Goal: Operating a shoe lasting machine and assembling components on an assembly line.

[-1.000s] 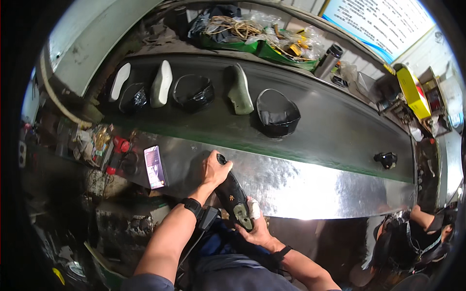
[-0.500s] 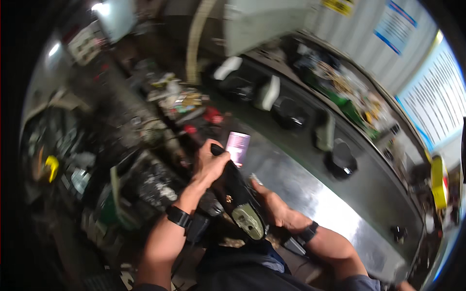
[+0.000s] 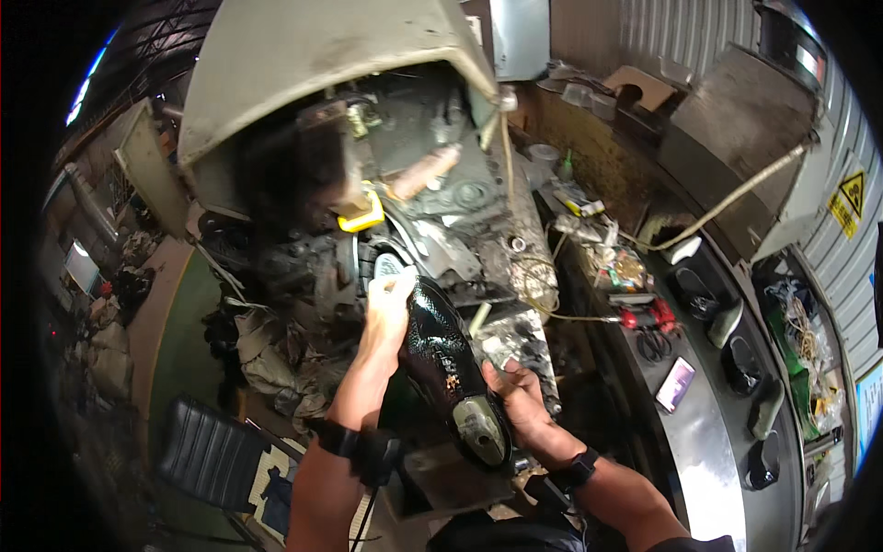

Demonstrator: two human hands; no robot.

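Note:
Between my hands is a glossy black leather shoe (image 3: 434, 336), its upper turned up and the heel end toward me. A greyish shoe last (image 3: 480, 425) with a round hole fills its opening. My left hand (image 3: 388, 317) grips the far toe end, fingers closed over the edge. My right hand (image 3: 524, 405) holds the heel side from the right, with its far fingers partly hidden. Just beyond the toe stands a dusty machine under a large cream hood (image 3: 303, 101). A yellow part (image 3: 361, 212) shows inside it, close to the toe.
At right, a metal bench (image 3: 699, 451) carries a phone (image 3: 676, 385) and a red-handled tool (image 3: 648, 316). Several black shoes (image 3: 740, 363) and pale lasts (image 3: 727, 322) line the belt beside it. A black chair (image 3: 207, 451) stands lower left. A cable (image 3: 575, 318) crosses near the machine.
My view has swung left from the bench to the hooded machine. Both hands have carried the shoe along, and its toe now lies at the machine's front.

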